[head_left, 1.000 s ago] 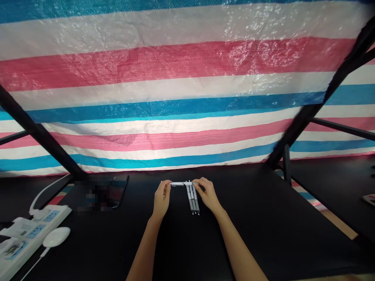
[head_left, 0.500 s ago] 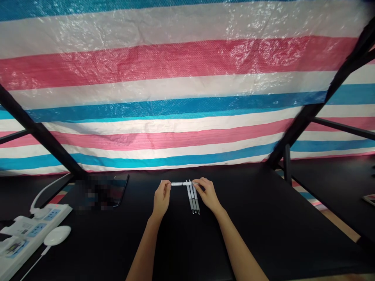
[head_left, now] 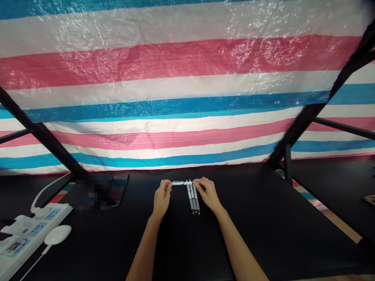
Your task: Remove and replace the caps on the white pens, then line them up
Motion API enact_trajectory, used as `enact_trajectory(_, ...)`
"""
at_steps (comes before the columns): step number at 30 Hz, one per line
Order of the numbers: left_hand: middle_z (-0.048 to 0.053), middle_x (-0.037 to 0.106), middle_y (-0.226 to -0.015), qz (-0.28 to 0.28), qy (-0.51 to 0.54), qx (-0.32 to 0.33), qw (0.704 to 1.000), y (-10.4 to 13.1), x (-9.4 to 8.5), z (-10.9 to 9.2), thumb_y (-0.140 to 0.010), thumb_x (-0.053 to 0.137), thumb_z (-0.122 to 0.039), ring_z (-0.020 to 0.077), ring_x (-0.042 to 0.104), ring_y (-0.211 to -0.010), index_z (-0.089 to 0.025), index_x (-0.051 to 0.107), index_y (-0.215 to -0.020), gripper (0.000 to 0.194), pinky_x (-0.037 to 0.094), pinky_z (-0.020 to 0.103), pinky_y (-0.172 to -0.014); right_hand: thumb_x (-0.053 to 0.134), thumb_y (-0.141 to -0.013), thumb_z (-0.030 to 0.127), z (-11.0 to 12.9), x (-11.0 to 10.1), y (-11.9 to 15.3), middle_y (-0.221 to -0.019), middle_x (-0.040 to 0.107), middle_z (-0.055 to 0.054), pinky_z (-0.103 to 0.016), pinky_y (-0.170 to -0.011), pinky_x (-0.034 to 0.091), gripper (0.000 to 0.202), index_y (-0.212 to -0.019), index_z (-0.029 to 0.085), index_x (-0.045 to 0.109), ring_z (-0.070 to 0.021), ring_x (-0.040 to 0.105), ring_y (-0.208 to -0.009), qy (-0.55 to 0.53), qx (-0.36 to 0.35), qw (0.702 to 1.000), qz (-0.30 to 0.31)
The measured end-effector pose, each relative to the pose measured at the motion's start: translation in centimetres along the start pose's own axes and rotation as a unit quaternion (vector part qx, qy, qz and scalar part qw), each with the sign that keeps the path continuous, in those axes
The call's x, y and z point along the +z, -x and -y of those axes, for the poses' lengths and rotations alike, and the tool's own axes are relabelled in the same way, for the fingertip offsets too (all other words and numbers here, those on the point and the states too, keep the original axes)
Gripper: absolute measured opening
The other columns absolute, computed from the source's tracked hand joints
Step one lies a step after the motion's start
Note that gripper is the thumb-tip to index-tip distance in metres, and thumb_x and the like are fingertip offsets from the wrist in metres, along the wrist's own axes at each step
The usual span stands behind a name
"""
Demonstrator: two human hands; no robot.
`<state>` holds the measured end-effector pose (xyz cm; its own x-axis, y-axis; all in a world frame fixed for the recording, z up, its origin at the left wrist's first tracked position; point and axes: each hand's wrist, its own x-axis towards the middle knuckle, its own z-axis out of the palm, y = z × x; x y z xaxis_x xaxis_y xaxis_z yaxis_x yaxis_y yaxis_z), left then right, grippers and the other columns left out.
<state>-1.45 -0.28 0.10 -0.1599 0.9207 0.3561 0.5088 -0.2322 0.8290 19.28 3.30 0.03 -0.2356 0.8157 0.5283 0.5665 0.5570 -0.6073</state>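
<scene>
A white pen (head_left: 179, 183) lies crosswise between my hands. My left hand (head_left: 163, 197) pinches its left end, and my right hand (head_left: 208, 194) pinches its right end, fingers closed on both sides. Beneath its right part, several white pens with grey grips (head_left: 193, 199) lie side by side on the black table (head_left: 187, 242), their tips pointing toward me. The crosswise pen passes over their far ends; whether it touches them I cannot tell. My fingertips hide both of its ends.
A white power strip (head_left: 52, 226) with plugs and a white rounded device on a cable (head_left: 58, 235) sit at the left. Behind them lies a dark flat tablet-like thing (head_left: 121, 191). Black frame bars (head_left: 299, 128) rise on both sides before a striped sheet (head_left: 164, 138).
The crosswise pen has turned slightly about its length, and a dark mark and its clip side now show. Both hands stay almost in place.
</scene>
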Motion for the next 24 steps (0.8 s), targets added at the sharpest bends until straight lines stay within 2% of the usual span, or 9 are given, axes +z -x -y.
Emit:
enact_trajectory(6,-0.003,0.042,-0.055,-0.015,-0.039,-0.009,0.999,0.1,0.15,0.23,-0.09,0.03,-0.04,0.0113,0.044,-0.05,-0.022,0.04,-0.063,0.035,0.036,0.023,-0.053,0.041,-0.093,0.036,0.17,0.13,-0.01,-0.08,0.064,-0.003,-0.033,-0.077,0.039,0.028,-0.096,0.024,0.066,-0.0184,0.059,-0.078,-0.011,-0.01,1.0,0.02)
enact_trajectory(8,-0.003,0.044,-0.056,-0.021,-0.026,-0.013,0.999,0.08,0.23,0.34,-0.09,0.03,-0.04,0.0111,0.045,-0.05,-0.021,0.042,-0.064,0.034,0.036,0.023,-0.052,0.042,-0.093,0.036,0.14,0.16,0.02,-0.08,0.064,-0.003,-0.033,-0.077,0.039,0.028,-0.096,0.023,0.066,-0.0184,0.059,-0.078,-0.012,-0.007,1.0,0.02)
enact_trajectory(13,-0.003,0.052,-0.068,0.003,0.022,-0.005,1.0,0.03,0.32,0.25,-0.089,0.034,-0.038,0.0101,0.047,-0.05,-0.022,0.048,-0.093,0.021,0.038,0.023,-0.054,0.042,-0.092,0.035,0.08,0.07,0.0,-0.083,0.065,-0.004,-0.033,-0.079,0.039,0.027,-0.094,0.022,0.066,-0.0198,0.059,-0.082,-0.012,0.003,1.0,0.0)
enact_trajectory(19,-0.006,0.04,-0.053,0.015,0.073,-0.001,0.997,0.13,0.19,-0.12,-0.088,0.037,-0.039,0.0099,0.042,-0.046,-0.021,0.045,-0.073,0.024,0.034,0.022,-0.052,0.044,-0.091,0.035,0.02,-0.07,-0.07,-0.079,0.064,-0.004,-0.033,-0.075,0.042,0.026,-0.093,0.022,0.066,-0.0195,0.059,-0.076,-0.044,-0.002,0.999,0.017)
enact_trajectory(24,-0.006,0.04,-0.051,0.021,0.102,-0.011,0.994,0.15,0.19,-0.35,-0.088,0.038,-0.04,0.0095,0.041,-0.047,-0.02,0.045,-0.069,0.028,0.034,0.022,-0.05,0.044,-0.091,0.037,-0.23,-0.2,-0.11,-0.08,0.066,-0.004,-0.035,-0.078,0.042,0.027,-0.091,0.023,0.067,-0.0194,0.059,-0.076,-0.061,-0.001,0.998,0.03)
